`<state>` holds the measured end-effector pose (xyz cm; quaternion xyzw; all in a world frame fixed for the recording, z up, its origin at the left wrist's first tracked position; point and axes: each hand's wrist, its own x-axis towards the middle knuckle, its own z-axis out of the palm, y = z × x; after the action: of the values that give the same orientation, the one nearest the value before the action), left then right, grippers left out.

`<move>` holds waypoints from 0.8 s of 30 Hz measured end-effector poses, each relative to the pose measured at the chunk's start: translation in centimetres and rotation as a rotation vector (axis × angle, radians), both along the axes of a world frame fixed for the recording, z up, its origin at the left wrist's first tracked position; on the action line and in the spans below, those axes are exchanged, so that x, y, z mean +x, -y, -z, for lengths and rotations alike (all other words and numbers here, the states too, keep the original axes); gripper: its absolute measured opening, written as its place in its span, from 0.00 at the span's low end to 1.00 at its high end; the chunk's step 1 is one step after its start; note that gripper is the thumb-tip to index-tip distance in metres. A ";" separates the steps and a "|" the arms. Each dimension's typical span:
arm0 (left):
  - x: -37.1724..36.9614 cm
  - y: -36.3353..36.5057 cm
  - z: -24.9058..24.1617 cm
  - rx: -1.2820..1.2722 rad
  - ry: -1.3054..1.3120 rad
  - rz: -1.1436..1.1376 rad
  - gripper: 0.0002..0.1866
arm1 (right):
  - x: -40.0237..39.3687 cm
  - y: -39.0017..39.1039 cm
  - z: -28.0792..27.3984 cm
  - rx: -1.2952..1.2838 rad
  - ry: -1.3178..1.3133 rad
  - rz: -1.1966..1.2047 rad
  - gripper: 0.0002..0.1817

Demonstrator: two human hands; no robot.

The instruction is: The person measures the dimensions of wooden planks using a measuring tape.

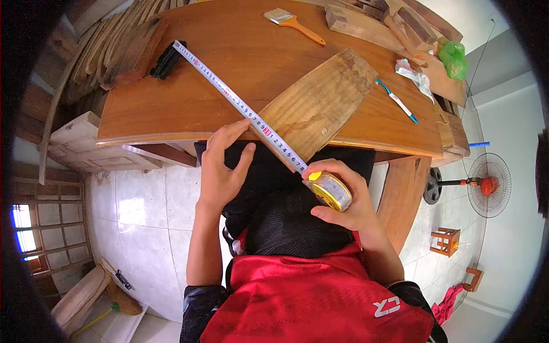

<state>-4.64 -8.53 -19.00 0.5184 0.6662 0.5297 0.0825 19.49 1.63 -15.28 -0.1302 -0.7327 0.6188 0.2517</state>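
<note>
- Tiled floor (143,234) stretches below and around a brown wooden bench (171,111), with a standing fan (488,185) and a small wooden stool (445,241) off to the right.
- Stacked curved boards (123,48) fill the bench's far left side; wood offcuts (366,28) lie at the far right, with a green plastic bag (453,60) and a crumpled wrapper (414,75) beside them.
- A paintbrush (294,26) with an orange handle lies flat near the far edge, and a white-and-teal pen (397,103) lies right of the wooden board.
- That wooden board (323,97) rests at a slant on the bench, its near end jutting past the front edge toward the person.
- The tape blade (220,86) runs diagonally along the board's near end and on across the bench to a black object (166,60) at the upper left.
- The right hand (355,197) is closed around the yellow tape case (330,191), fingers over the top and thumb beneath, just off the board's near corner.
- The left hand (223,171) is partly open, thumb spread from the curled fingers; its fingertips reach the tape blade beside the board's end, and whether they press on it cannot be told.
</note>
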 end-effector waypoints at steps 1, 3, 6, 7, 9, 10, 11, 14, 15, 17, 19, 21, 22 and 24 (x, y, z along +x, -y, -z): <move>0.0 0.0 0.0 -0.001 -0.001 -0.001 0.20 | 0.0 0.0 0.0 0.000 0.002 0.000 0.34; 0.0 0.0 0.0 -0.002 -0.003 -0.002 0.21 | 0.0 0.0 0.1 -0.010 0.002 0.005 0.33; 0.0 0.0 -0.1 -0.002 0.008 -0.001 0.20 | -0.1 0.0 0.1 0.013 0.000 0.026 0.32; 0.0 0.0 -0.1 -0.016 0.007 0.001 0.20 | -0.1 0.0 0.1 0.027 -0.001 0.035 0.32; 0.1 0.1 -0.4 -0.041 0.006 0.004 0.18 | -0.1 -0.2 -0.2 0.126 0.011 0.038 0.32; 0.1 0.1 -0.4 -0.040 -0.002 0.005 0.18 | -0.2 -0.2 -0.3 0.175 0.017 0.039 0.32; 0.0 0.1 -0.4 -0.039 -0.009 0.006 0.18 | -0.3 -0.2 -0.6 0.213 0.024 0.037 0.32; 0.0 0.1 -0.4 -0.040 -0.005 0.005 0.18 | -0.6 0.0 -1.3 0.305 0.040 0.031 0.32; 0.0 0.1 -0.4 -0.041 0.001 0.004 0.18 | -0.6 0.1 -1.4 0.321 0.041 0.029 0.32; 0.0 0.1 -0.4 -0.041 -0.013 0.003 0.18 | -0.7 0.1 -1.6 0.337 0.046 0.026 0.32; 0.0 0.1 -0.5 -0.044 -0.014 0.003 0.18 | -0.7 0.2 -1.7 0.339 0.054 0.022 0.32; 0.1 0.1 -0.7 -0.053 -0.001 0.005 0.18 | -0.7 0.2 -1.8 0.366 0.061 0.017 0.32; 0.1 0.1 -0.6 -0.048 -0.002 0.005 0.18 | -0.7 0.2 -1.9 0.379 0.065 0.015 0.32; 0.1 0.1 -0.5 -0.037 -0.003 0.007 0.18 | -0.7 0.4 -2.0 0.388 0.076 0.028 0.32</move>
<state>-4.57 -8.63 -18.54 0.5197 0.6743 0.5164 0.0928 18.75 1.22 -13.29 -0.1128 -0.8453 0.4570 0.2526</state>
